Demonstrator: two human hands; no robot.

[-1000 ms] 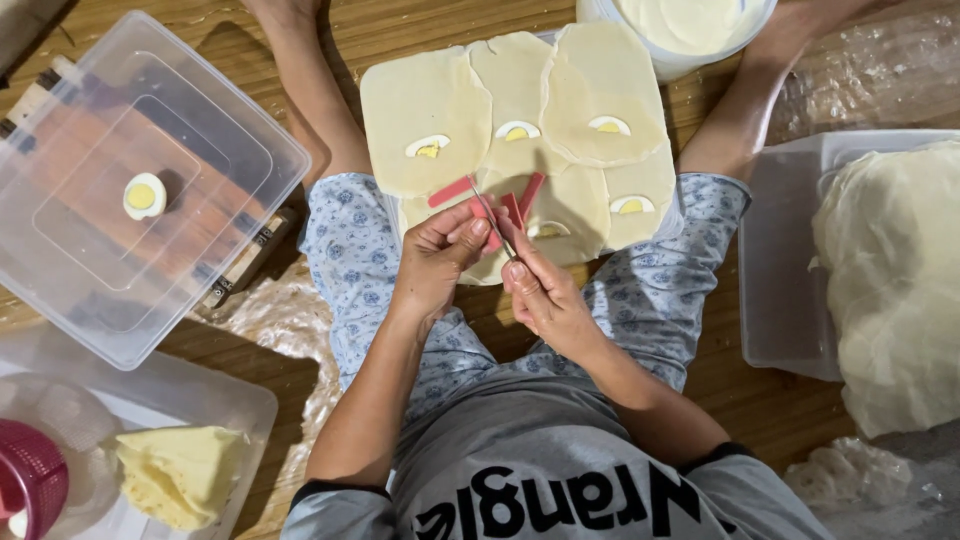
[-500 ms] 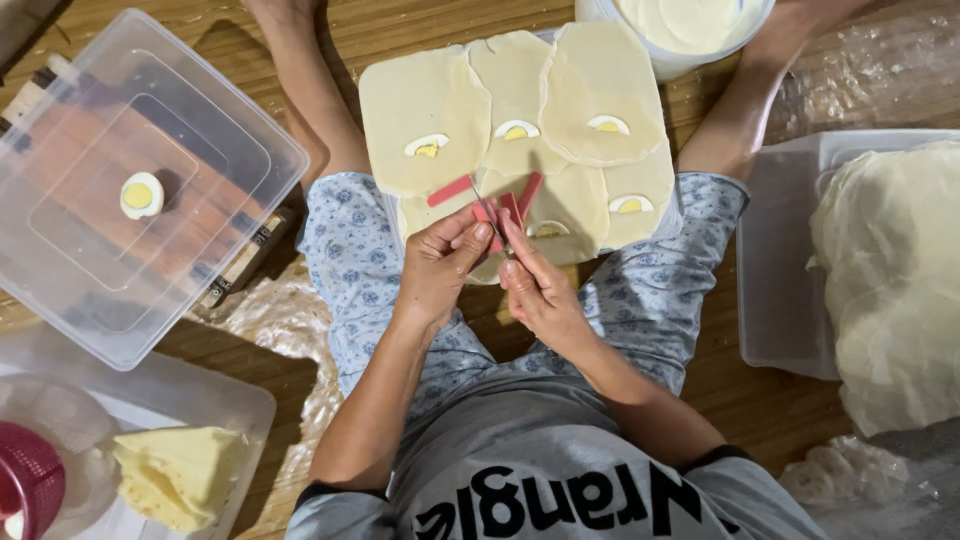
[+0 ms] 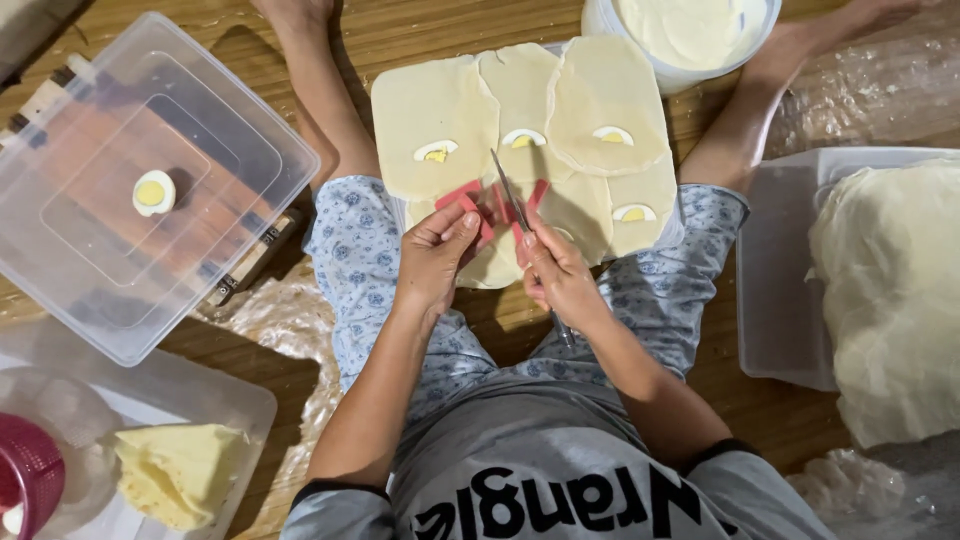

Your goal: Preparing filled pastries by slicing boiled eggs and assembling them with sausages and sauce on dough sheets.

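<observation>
The right hand is closed around the handle of a thin knife, while the left hand pinches a red strip between thumb and fingertips; the two hands sit close together over the near edge of the pale dough sheets spread across the person's lap. The knife's long axis runs slantwise, its handle end poking out below the right hand toward the person's body and its blade tip pointing away and slightly left, toward the middle sheet. More red strips lie just beside the blade on the dough. Egg slices rest on the sheets, one to each, in a rough row across the far half. At the far edge of the wooden floor stands a white tub filled with a smooth cream-coloured mass. On the right, a clear tray holds a large heap of pale dough. On the left, an upturned clear lidded box carries a single egg slice on top. At the near left corner, another clear tray holds a folded yellow sheet, with a red basket at its edge.
</observation>
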